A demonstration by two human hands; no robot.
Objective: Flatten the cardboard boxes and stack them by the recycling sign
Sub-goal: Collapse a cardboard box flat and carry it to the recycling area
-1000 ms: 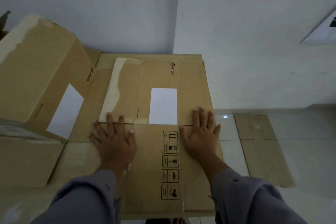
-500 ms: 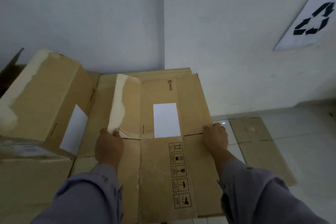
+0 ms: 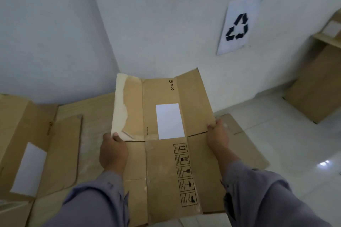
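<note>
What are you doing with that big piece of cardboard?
A person is holding a flattened cardboard box by its two sides, the left hand on one edge and the right hand on the other. It is lifted up off the pile. The recycling sign hangs on the wall ahead to the right, with flat cardboard on the floor below it. Another box, still not flattened, sits to the left.

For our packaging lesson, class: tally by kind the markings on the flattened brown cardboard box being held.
On the flattened brown cardboard box:
Black square handling pictograms: 5
White rectangular label: 1
Black PICO logo: 1
Total: 7
</note>
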